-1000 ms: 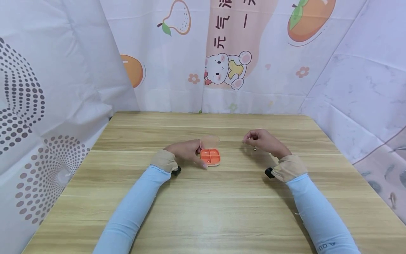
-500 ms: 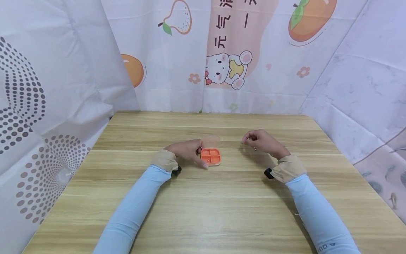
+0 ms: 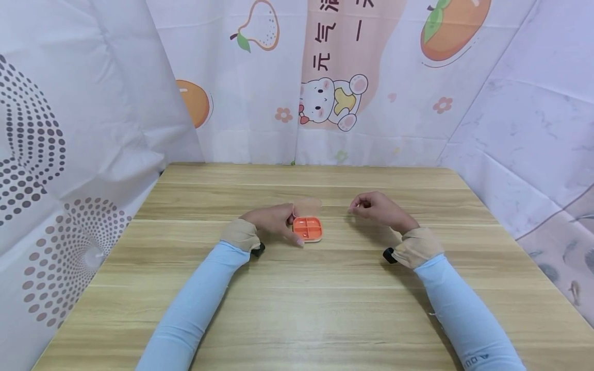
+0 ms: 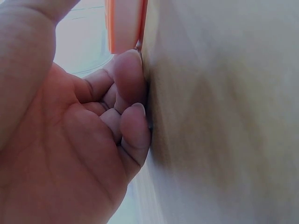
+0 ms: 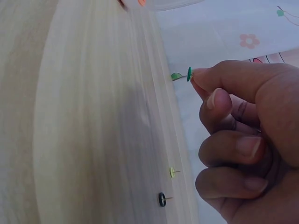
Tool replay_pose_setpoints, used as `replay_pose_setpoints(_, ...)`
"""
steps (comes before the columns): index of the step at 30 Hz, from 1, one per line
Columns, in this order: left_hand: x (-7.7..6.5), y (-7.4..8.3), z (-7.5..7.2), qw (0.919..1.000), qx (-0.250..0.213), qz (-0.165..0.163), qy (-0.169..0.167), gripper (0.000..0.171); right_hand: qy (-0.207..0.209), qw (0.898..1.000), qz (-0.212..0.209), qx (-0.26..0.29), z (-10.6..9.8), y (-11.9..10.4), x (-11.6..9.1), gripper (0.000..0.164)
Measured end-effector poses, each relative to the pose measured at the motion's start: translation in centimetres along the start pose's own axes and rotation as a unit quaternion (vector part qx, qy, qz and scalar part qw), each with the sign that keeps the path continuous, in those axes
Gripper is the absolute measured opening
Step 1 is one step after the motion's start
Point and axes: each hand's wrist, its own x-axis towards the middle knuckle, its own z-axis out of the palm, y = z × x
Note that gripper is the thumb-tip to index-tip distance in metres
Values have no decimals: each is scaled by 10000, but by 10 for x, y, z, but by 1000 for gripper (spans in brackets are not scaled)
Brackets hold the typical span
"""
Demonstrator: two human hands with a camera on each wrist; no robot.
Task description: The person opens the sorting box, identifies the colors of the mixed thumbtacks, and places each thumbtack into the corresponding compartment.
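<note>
A small orange pill box (image 3: pixel 313 232) with four compartments stands on the table, its clear lid (image 3: pixel 307 207) raised at the back. Something tiny lies in its front left compartment. My left hand (image 3: pixel 274 220) holds the box from the left, thumb along the front corner and fingers by the back left; in the left wrist view the box's side (image 4: pixel 125 25) shows beyond the curled fingers. To the right of the box, my right hand (image 3: pixel 378 207) pinches a green thumbtack (image 5: pixel 189 74) between thumb and index finger, above the table.
On the table below my right hand lie a yellow thumbtack (image 5: pixel 172 172) and a black thumbtack (image 5: pixel 162 199), hidden in the head view. A printed curtain (image 3: pixel 260 93) hangs behind the wooden table (image 3: pixel 297 309), with more cloth at both sides.
My right hand has moved slightly left, toward the box, and a little nearer to me. The tack seen below it earlier is now hidden. My left hand and the box stay put.
</note>
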Motion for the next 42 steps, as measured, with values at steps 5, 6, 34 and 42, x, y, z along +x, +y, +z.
replay_pose_setpoints(5,0,1,0,9998,-117,107,-87,59,-30,10000,-26,24,1,1,1,22)
replay_pose_setpoints(6,0,1,0,9998,-117,103,-83,59,-41,10000,-23,24,1,1,1,22)
replay_pose_setpoints(34,3,-1,0,9986,-265,441,-154,51,-129,9998,-65,-123,13,-7,4,19)
replay_pose_setpoints(42,2,-1,1,9986,-353,373,-158,54,-181,9997,-89,-148,16,-8,5,16)
